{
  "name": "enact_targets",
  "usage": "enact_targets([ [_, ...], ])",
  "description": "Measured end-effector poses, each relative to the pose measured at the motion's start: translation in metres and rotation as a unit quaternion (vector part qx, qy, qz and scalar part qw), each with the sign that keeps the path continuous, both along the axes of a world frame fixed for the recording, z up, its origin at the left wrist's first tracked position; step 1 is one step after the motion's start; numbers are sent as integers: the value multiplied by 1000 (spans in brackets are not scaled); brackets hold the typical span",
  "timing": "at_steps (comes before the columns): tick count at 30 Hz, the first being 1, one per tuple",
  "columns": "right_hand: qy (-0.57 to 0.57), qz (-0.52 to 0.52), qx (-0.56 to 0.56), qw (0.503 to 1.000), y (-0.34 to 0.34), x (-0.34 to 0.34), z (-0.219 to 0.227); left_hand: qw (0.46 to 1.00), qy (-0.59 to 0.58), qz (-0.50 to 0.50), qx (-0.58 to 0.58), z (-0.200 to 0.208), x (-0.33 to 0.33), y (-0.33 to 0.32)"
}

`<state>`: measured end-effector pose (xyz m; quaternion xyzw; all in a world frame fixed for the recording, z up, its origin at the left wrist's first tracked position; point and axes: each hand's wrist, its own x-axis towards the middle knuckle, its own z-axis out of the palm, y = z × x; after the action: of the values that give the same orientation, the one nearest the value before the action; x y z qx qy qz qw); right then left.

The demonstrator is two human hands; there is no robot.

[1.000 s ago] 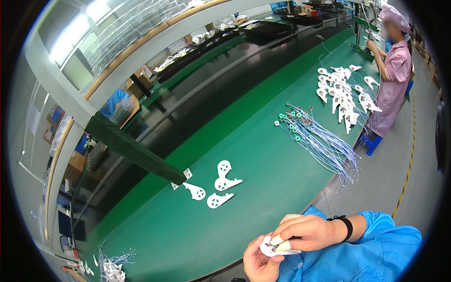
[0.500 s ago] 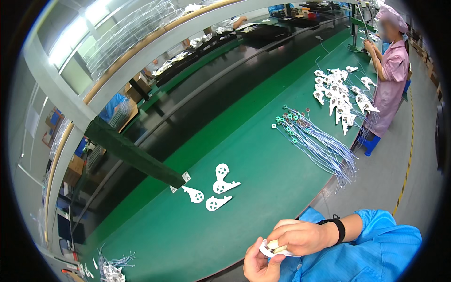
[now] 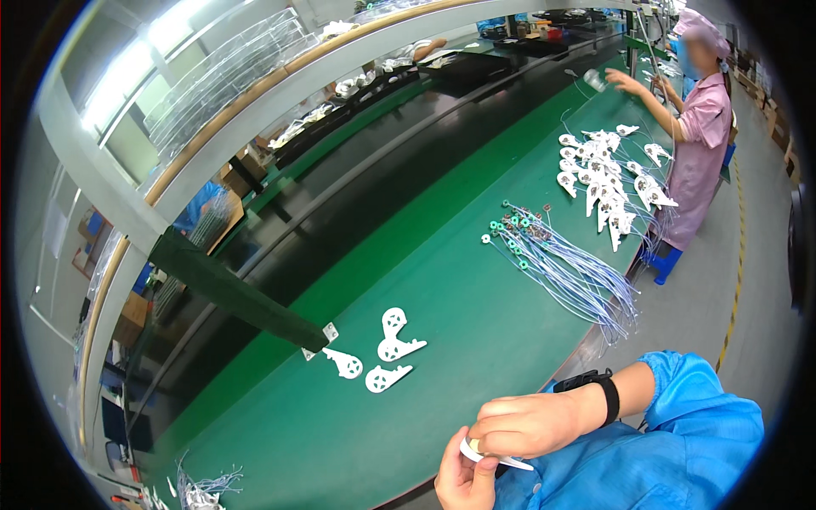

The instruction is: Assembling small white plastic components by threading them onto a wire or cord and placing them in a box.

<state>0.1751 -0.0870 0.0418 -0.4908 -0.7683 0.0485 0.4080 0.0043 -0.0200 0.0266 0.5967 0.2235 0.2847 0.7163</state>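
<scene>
Close to my body, past the table's near edge, my left hand [image 3: 461, 483] grips a white plastic part [image 3: 517, 464] with a round end and a tapering tail. Bent over its round end are the fingers of my right hand [image 3: 529, 424], pressed against the part and hiding most of it. Something pale yellow shows at the right fingertips. What lies inside the round end is hidden. Several similar white plastic parts [image 3: 388, 377] with star-like cut-outs lie flat on the green table [image 3: 442, 399], left of and beyond my hands.
A bundle of bluish wires [image 3: 571, 276] with green and brown ends lies farther right. Beyond it is a pile of white parts with wires [image 3: 605, 183]. A person in pink [image 3: 701, 136] works at the far right. A dark green post [image 3: 238, 289] stands left; more wired parts [image 3: 202, 493] are at lower left.
My right fingers have curled further over the white part, and its tail now points more downward. The far person's arm has reached out over the table with a blurred white thing near the hand.
</scene>
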Motion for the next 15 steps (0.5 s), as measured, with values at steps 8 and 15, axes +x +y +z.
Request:
enact_targets([
  [8, -37, -6, -78, 996, -3, 5, -1, 992, 82, -20, 90, -8, 2, -1],
  [15, -26, -27, -83, 996, -3, 1, -6, 995, 82, -11, 51, -14, 8, -2],
])
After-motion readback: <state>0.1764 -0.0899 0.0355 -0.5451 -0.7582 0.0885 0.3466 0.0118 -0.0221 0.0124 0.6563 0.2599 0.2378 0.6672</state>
